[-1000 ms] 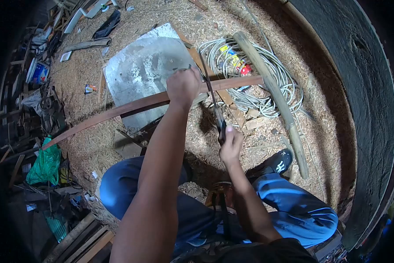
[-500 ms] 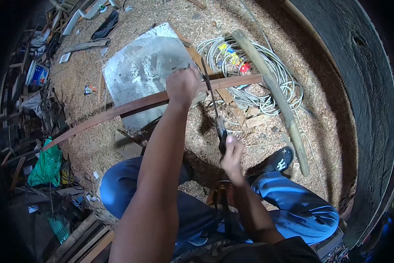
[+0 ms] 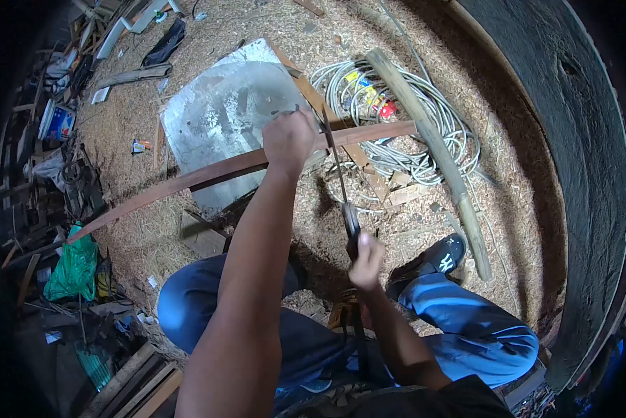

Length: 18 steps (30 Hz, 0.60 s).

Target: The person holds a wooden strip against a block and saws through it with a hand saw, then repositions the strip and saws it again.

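Note:
My left hand [image 3: 290, 137] is closed over a long reddish wooden strip [image 3: 166, 187], pressing it above a metal sheet [image 3: 231, 97]. The strip runs from the lower left to the middle right and looks curved through the wide lens. Just right of that hand, a handsaw's thin dark blade [image 3: 338, 164] crosses the strip. My right hand [image 3: 367, 263] is wrapped round the saw's dark handle, closer to my body. How deep the blade sits in the wood cannot be made out.
A coil of grey cable [image 3: 431, 157] lies right of the strip, with a weathered pole [image 3: 424, 125] across it. Wood shavings cover the ground. A large dark curved slab [image 3: 578, 174] borders the right side. A green plastic bag [image 3: 72, 268] and scrap lie at left.
My right hand has drawn the saw a short way toward my body, and the blade has slid across the strip. My left hand stays in place on the wood.

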Tool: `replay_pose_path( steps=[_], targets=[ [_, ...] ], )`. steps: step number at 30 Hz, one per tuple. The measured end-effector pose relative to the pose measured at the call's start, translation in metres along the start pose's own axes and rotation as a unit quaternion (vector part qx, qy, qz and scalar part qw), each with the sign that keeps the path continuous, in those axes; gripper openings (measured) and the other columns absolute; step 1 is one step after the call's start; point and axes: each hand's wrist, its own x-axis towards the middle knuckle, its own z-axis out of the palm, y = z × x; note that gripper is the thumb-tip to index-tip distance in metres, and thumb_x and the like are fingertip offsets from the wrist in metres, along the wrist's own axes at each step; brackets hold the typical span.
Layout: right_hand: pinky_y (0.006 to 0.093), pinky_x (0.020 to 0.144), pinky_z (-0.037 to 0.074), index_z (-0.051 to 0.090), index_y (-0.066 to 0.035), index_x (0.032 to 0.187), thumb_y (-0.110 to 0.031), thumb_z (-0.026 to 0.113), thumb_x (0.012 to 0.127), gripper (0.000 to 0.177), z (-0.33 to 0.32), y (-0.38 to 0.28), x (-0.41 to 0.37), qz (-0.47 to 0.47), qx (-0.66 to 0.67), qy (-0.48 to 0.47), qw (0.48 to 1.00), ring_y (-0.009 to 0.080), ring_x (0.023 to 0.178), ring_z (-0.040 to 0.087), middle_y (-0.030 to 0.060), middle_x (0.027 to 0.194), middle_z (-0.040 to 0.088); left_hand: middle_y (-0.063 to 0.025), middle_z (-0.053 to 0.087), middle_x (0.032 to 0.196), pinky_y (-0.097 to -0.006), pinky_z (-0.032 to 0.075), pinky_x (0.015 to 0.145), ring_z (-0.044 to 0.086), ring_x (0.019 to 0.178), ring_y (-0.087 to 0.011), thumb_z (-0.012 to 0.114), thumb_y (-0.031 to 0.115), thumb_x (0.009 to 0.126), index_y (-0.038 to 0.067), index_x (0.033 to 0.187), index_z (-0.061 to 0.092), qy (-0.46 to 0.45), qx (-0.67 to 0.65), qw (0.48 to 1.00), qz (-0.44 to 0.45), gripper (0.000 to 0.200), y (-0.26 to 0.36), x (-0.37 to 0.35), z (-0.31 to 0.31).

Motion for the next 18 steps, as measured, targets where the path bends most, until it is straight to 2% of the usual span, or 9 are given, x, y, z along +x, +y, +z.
replay_pose_path(
  steps=[2, 5, 7, 9, 11, 13, 15, 17, 18],
  targets=[
    [0.0346, 0.050, 0.025, 0.041, -0.004, 0.067, -0.022, 0.051, 0.105, 0.043, -0.014, 0.004, -0.019, -0.068, 0.002, 0.053, 0.996, 0.0110, 0.054, 0.033, -0.0009, 0.058, 0.036, -0.0258, 0.069, 0.071, -0.0501, 0.058, 0.068, 0.070, 0.064, -0.0415, 0.047, 0.026, 0.099, 0.000, 0.066, 0.072, -0.021, -0.014, 1.000, -0.008, 0.049, -0.001, 0.000, 0.002],
    [0.0350, 0.051, 0.025, 0.042, -0.003, 0.068, -0.022, 0.049, 0.106, 0.043, -0.025, 0.007, -0.016, 0.011, -0.004, -0.015, 1.000, 0.0116, 0.055, 0.032, -0.0005, 0.058, 0.035, -0.0253, 0.068, 0.069, -0.0496, 0.057, 0.067, 0.070, 0.063, -0.0412, 0.047, 0.026, 0.099, 0.000, 0.064, 0.071, -0.020, -0.014, 1.000, 0.006, 0.050, -0.002, 0.001, 0.003],
    [0.0357, 0.051, 0.025, 0.042, -0.002, 0.068, -0.020, 0.049, 0.106, 0.042, -0.007, 0.002, 0.016, -0.096, -0.127, -0.022, 0.987, 0.0121, 0.056, 0.031, -0.0001, 0.059, 0.034, -0.0251, 0.068, 0.068, -0.0493, 0.057, 0.066, 0.069, 0.062, -0.0412, 0.048, 0.025, 0.099, 0.000, 0.063, 0.071, -0.015, -0.009, 1.000, 0.014, 0.050, -0.002, 0.001, 0.002],
    [0.0361, 0.051, 0.025, 0.042, -0.001, 0.068, -0.019, 0.048, 0.106, 0.042, 0.010, 0.000, 0.038, 0.035, -0.002, -0.009, 0.999, 0.0124, 0.056, 0.031, 0.0005, 0.059, 0.033, -0.0249, 0.067, 0.066, -0.0490, 0.057, 0.065, 0.069, 0.061, -0.0413, 0.048, 0.025, 0.099, 0.001, 0.062, 0.071, -0.013, -0.005, 1.000, 0.020, 0.049, -0.003, -0.002, 0.004],
    [0.0361, 0.052, 0.026, 0.042, -0.002, 0.068, -0.020, 0.047, 0.105, 0.042, 0.006, 0.003, 0.031, 0.053, 0.010, -0.006, 0.999, 0.0120, 0.056, 0.032, 0.0008, 0.059, 0.034, -0.0241, 0.070, 0.071, -0.0480, 0.058, 0.068, 0.071, 0.066, -0.0396, 0.047, 0.026, 0.097, 0.001, 0.065, 0.073, -0.022, 0.003, 1.000, 0.012, 0.049, -0.002, -0.001, 0.003],
    [0.0353, 0.052, 0.028, 0.043, -0.003, 0.066, -0.019, 0.047, 0.104, 0.041, -0.009, -0.004, 0.003, -0.083, -0.099, -0.014, 0.992, 0.0115, 0.055, 0.034, 0.0010, 0.058, 0.036, -0.0238, 0.070, 0.071, -0.0482, 0.058, 0.068, 0.071, 0.066, -0.0397, 0.046, 0.026, 0.097, 0.002, 0.065, 0.073, -0.010, -0.004, 1.000, 0.014, 0.048, -0.003, -0.001, 0.006],
    [0.0338, 0.051, 0.029, 0.043, -0.004, 0.064, -0.017, 0.047, 0.103, 0.041, -0.019, 0.012, -0.022, -0.115, -0.038, 0.038, 0.992, 0.0112, 0.054, 0.035, 0.0011, 0.056, 0.038, -0.0235, 0.070, 0.072, -0.0484, 0.058, 0.068, 0.071, 0.067, -0.0398, 0.046, 0.026, 0.097, 0.002, 0.065, 0.073, 0.003, -0.012, 1.000, 0.009, 0.048, -0.002, 0.000, 0.006],
    [0.0325, 0.051, 0.030, 0.043, -0.004, 0.062, -0.015, 0.047, 0.102, 0.041, -0.034, 0.024, -0.034, 0.068, 0.023, -0.042, 0.997, 0.0106, 0.053, 0.036, 0.0009, 0.055, 0.038, -0.0228, 0.070, 0.072, -0.0492, 0.057, 0.068, 0.071, 0.067, -0.0400, 0.046, 0.026, 0.097, 0.002, 0.065, 0.073, -0.009, -0.013, 1.000, 0.000, 0.048, -0.001, -0.001, 0.004],
    [0.0330, 0.051, 0.027, 0.042, -0.004, 0.063, -0.016, 0.047, 0.103, 0.042, -0.014, 0.003, -0.015, -0.038, -0.022, 0.026, 0.999, 0.0101, 0.054, 0.035, 0.0001, 0.056, 0.037, -0.0228, 0.070, 0.072, -0.0492, 0.057, 0.068, 0.071, 0.067, -0.0400, 0.046, 0.026, 0.097, 0.002, 0.065, 0.073, -0.010, -0.013, 1.000, 0.000, 0.048, -0.001, -0.002, 0.002]
  ],
)
